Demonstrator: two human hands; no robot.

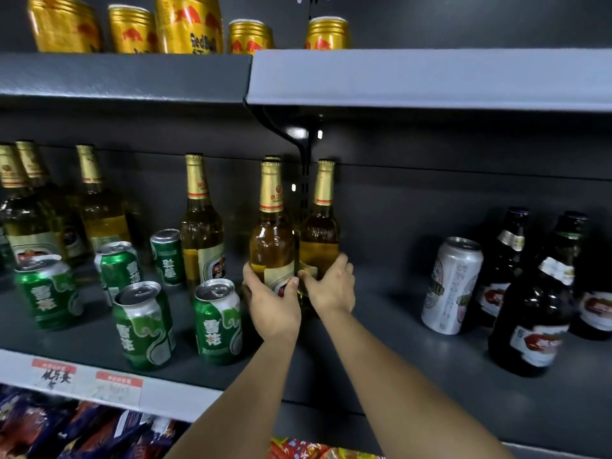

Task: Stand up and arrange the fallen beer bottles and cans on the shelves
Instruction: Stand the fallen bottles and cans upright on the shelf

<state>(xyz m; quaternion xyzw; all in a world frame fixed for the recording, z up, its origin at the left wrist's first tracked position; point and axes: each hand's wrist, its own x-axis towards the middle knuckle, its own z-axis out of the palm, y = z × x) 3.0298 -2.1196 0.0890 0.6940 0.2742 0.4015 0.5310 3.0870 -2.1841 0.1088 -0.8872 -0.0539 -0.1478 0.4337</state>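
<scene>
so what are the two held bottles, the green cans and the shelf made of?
Bottles, one in the left hand at, one in the right hand at: likely clear glass, amber liquid showing through, gold foil necks. Green cans: probably aluminium, bare silver tops with pull tabs. Shelf: looks like dark painted metal, matte with a faint sheen.

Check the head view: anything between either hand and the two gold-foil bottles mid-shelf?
Nothing visible. The left hand already grips the base of the front bottle, and the right hand grips the bottle beside it. Both stand upright on the shelf. The nearest green can sits left of the left hand.
</scene>
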